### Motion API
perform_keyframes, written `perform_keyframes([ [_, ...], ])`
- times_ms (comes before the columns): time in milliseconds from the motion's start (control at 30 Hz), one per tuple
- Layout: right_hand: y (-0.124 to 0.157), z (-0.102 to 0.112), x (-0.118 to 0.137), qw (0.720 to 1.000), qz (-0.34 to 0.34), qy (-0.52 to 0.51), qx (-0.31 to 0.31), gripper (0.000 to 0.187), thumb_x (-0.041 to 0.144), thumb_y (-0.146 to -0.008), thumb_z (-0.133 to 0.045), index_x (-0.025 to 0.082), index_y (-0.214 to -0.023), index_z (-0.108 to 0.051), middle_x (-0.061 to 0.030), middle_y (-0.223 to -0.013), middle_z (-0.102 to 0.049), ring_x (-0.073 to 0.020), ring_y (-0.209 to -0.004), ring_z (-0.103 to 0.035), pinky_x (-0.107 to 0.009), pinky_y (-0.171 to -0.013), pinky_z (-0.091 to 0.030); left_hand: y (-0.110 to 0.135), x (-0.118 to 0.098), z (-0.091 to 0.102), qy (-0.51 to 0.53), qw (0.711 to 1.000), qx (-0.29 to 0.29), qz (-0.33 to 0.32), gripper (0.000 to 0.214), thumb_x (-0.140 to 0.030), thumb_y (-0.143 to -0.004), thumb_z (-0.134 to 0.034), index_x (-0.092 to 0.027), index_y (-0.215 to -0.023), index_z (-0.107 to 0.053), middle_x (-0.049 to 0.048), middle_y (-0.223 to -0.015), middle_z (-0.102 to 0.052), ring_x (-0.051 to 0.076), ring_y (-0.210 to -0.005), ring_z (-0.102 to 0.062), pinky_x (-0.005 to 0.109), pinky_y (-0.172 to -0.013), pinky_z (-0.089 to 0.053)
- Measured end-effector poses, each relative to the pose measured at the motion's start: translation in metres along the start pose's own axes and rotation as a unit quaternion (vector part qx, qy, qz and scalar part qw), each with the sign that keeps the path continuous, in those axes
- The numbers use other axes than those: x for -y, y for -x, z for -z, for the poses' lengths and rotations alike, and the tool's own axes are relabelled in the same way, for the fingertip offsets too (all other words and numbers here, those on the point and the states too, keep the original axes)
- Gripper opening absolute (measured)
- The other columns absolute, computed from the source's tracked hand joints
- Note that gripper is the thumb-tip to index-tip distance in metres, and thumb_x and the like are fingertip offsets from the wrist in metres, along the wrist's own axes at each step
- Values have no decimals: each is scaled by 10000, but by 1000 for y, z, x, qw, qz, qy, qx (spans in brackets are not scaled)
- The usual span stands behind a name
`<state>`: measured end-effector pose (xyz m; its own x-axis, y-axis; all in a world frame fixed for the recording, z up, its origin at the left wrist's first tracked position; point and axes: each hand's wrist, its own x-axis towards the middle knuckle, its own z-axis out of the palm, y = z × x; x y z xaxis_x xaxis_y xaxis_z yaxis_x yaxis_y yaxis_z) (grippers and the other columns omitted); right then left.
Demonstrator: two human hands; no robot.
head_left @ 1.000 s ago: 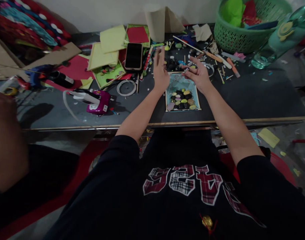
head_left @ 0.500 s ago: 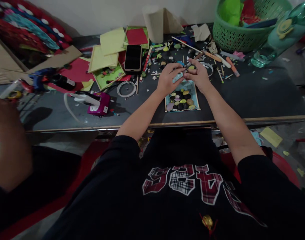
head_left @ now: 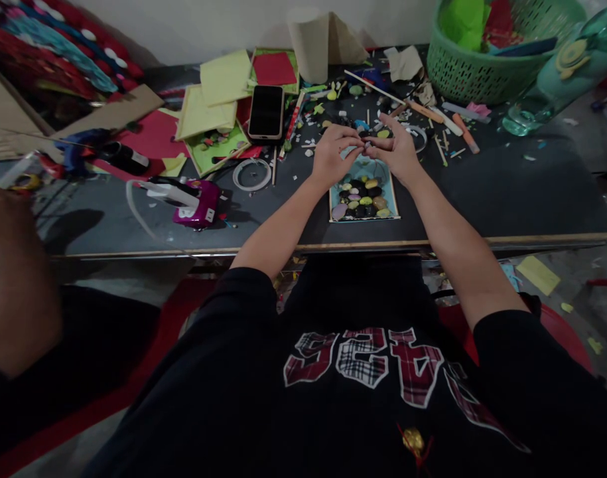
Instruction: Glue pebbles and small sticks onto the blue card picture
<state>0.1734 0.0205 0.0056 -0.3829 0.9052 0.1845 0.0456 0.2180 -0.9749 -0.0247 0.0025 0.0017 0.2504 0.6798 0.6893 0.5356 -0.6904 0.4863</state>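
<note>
My left hand (head_left: 333, 154) and my right hand (head_left: 395, 151) meet fingertip to fingertip above the far end of a small blue framed picture (head_left: 363, 192) lying on the dark table (head_left: 507, 192). Both hands have curled, pinching fingers around something tiny that I cannot make out. The picture's near half holds several coloured and black pebbles (head_left: 363, 199). Small scraps and beads (head_left: 363, 123) lie just beyond my fingers.
A phone (head_left: 266, 111) lies left of my hands among yellow, green and red paper sheets (head_left: 218, 106). A magenta glue gun (head_left: 194, 202) with a white cable sits at the left. A green basket (head_left: 482, 60) and teal bottle (head_left: 562, 73) stand back right. Another person's arm (head_left: 14, 279) is at the left edge.
A second ago both hands were raised and open above the picture. They have come down and together, fingers now pinched at the picture's far end.
</note>
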Motion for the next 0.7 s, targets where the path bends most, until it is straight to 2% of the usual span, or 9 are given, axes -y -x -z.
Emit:
perform_keyframes([
  [100, 1, -2, 3, 1000, -2, 4, -4, 1380, 805, -447, -836, 261, -1565, -238, -101, -1206, -737, -321, -1221, -657, -524, -1129, -497, 2, 1, -1, -16, 1000, 9, -11, 483, -677, -927, -467, -251, -939, -693, 123, -1055, -702, 281, -1113, -639, 488, -1046, -479],
  [333, 2, -6, 9, 999, -12, 25, -24, 1461, 729, -514, -866, 256, -1624, -43, -109, -1213, -730, -338, -1287, -613, -570, -1156, -449, 3, -2, -2, -35, 999, 17, -25, 426, -629, -950, -456, -259, -957, -666, 124, -1089, -683, 282, -1126, -635, 485, -1040, -479],
  [567, 2, -4, 5, 999, 8, 35, -13, 1435, 692, -541, -871, 218, -1625, -59, -117, -1172, -741, -329, -1281, -617, -545, -1148, -459, 0, -9, 0, -44, 998, 21, -32, 353, -590, -894, -582, -241, -878, -637, 113, -1051, -676, 306, -1121, -629, 498, -1034, -476],
  [700, 2, -5, 4, 999, 12, 40, -26, 1446, 706, -537, -861, 234, -1626, -36, -112, -1193, -735, -349, -1284, -613, -568, -1134, -464, -1, -9, -2, -61, 997, 13, -38, 268, -511, -888, -609, -243, -880, -625, 118, -1090, -677, 337, -1217, -576, 527, -1050, -448],
])
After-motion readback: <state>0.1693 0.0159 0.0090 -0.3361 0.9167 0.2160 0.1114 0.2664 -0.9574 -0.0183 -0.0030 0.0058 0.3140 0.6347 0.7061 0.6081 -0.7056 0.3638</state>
